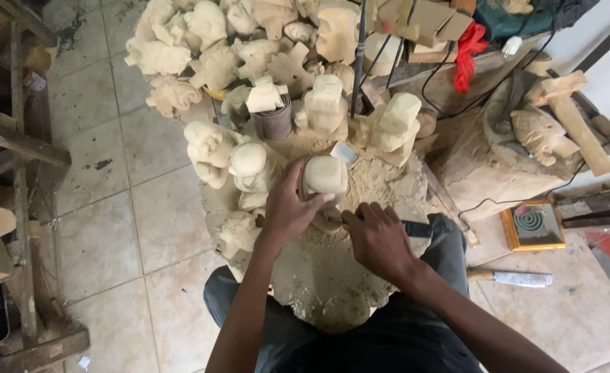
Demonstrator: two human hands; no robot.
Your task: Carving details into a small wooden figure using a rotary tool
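My left hand grips a pale, roughly carved wooden figure and holds it upright on a sawdust-covered wooden stump. My right hand is closed around a dark-handled carving tool, its working end hidden at the base of the figure. My knees in dark trousers flank the stump.
Many unfinished pale wooden carvings crowd the far side of the stump and pile beyond it. A dark cup stands among them. To the right lie a large carved block, a yellow tray with a coil, and a knife on the tiled floor.
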